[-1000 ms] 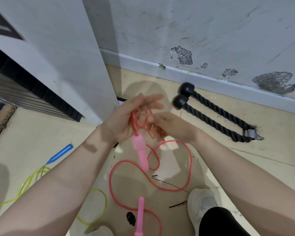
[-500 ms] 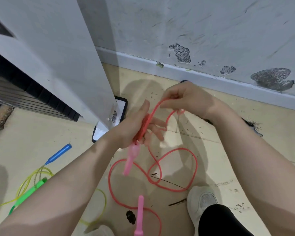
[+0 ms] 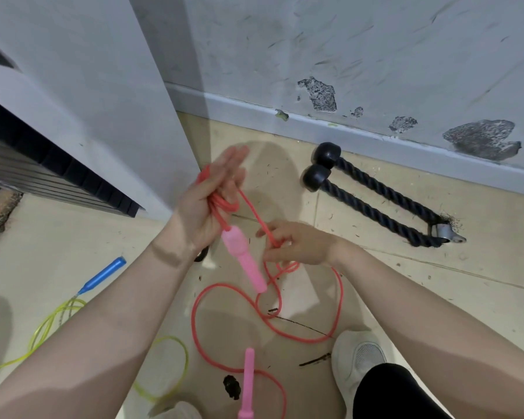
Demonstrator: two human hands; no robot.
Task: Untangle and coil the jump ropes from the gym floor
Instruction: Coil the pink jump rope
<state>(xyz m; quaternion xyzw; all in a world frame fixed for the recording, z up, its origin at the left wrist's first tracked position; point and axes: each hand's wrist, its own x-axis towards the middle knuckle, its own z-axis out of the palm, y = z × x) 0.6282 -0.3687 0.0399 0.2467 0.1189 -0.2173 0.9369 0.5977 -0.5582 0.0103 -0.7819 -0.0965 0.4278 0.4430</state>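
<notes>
Her right hand, up by the wall half a second ago, has come down pinching the red rope, laying another turn over the loops her left hand grips, while most of it trails across the floor.

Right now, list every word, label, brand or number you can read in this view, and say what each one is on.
None can be read.
The white panel carries part of a black graphic at its upper left edge, cut off by the frame; it does not read as a letter.
The pink handle, the blue handle and the black rope attachment show no print.
</notes>
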